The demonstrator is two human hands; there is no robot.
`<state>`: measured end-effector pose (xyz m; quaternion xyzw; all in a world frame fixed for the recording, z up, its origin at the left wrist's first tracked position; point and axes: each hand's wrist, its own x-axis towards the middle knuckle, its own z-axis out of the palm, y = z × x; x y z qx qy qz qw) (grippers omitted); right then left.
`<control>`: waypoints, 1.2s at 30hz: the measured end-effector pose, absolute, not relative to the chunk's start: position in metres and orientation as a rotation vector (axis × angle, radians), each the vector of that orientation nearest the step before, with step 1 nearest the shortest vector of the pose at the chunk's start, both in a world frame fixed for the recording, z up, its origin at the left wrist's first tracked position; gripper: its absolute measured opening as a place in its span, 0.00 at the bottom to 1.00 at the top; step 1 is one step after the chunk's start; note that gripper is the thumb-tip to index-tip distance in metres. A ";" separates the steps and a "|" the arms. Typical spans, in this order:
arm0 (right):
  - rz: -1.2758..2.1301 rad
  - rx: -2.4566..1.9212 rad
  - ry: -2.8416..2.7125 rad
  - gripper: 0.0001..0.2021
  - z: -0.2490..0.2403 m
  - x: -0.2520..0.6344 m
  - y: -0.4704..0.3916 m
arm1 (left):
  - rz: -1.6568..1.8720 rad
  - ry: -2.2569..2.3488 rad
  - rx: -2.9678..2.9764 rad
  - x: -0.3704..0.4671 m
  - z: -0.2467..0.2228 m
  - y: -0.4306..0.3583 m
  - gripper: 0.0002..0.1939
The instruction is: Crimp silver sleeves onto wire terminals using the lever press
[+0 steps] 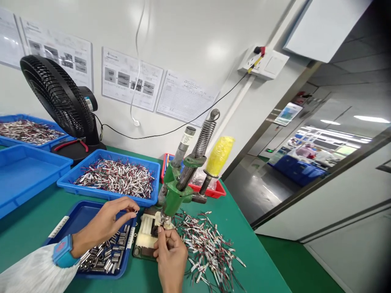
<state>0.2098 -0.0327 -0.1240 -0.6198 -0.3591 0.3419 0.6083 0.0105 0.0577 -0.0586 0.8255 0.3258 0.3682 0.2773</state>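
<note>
Between the thumb and fingertips of my left hand [114, 217] is a small metal tube [136, 211], held end-on above the right edge of a dark blue tray [82, 209]. Loose metal tubes [113, 252] lie in that tray. My right hand [171, 254] is closed in a pinch at the foot of a green hand press [177, 195], under its ram. Whatever those fingers grip is hidden. The press has a yellow-wrapped handle [220, 156] and stands on a pale base [146, 234]. Right of it lies a pile of thin metal parts with red and black wires [210, 248].
A blue tray of wired parts [117, 177] stands behind the dark tray. Farther left are an empty-looking blue tray [27, 171], another filled tray [29, 132] and a black fan [58, 93]. A red bin [216, 190] sits behind the press. The green table's edge [259, 248] runs along the right.
</note>
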 end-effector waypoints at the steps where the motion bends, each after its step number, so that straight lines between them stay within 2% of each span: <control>1: 0.773 -1.431 -0.841 0.31 -0.125 0.210 -0.033 | 1.038 0.866 2.177 0.013 -0.057 0.054 0.10; 15: 0.674 -1.426 -0.898 0.25 -0.136 0.206 -0.032 | 1.164 0.885 1.622 0.068 -0.059 0.034 0.14; 23: 0.646 -1.459 -0.916 0.24 -0.141 0.207 -0.030 | 1.025 0.832 1.678 0.092 -0.062 0.038 0.20; 31: 0.690 -1.476 -0.922 0.25 -0.131 0.207 -0.031 | 0.920 0.820 1.985 0.092 -0.045 0.037 0.12; 36: 0.675 -1.505 -1.005 0.25 -0.124 0.213 -0.032 | 0.954 0.886 2.094 0.091 -0.052 0.036 0.15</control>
